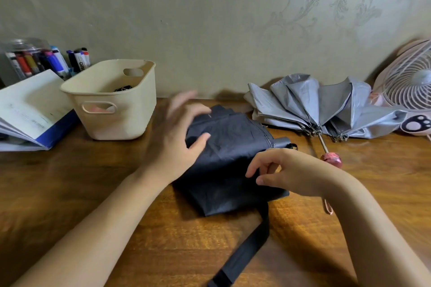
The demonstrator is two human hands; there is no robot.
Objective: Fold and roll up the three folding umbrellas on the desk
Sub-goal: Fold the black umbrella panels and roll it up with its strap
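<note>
Black folding umbrella (228, 147): lies mid-desk, shaft collapsed, canopy slack and bunched in loose pleats, not rolled. Closing strap (247, 247) unfastened, trailing toward the near edge of the desk (116, 193). Stub of its black handle (283, 142) points toward the right end.

Left hand (177, 137): fingers spread wide, blurred, over the canopy's far-left part. The thumb lies on the cloth; cannot tell if the fingertips touch it.

Right hand (286, 170): over the canopy's handle end, fingers loosely bent, thumb under the forefinger. Whether they pinch a fold of cloth or just hover, cannot tell.

Grey folding umbrella (303, 100): at the back edge toward the right corner, against the wall. Panels splayed like a fan, shaft short, pink handle (331, 158) toward the near side, just beside the right hand. Untouched, by the look of it.

Third umbrella: not plainly seen. Something dark sits inside the cream basket (130, 121) at back left; too little shows to name it.

Judgement: early to middle. The black one is collapsed but needs its pleats smoothed, rolling and strapping; the grey one needs everything.

Outward: pink desk fan (410, 81) at the back-right corner, open book (30, 109) at the left edge, jar of markers (28, 58) behind it.
</note>
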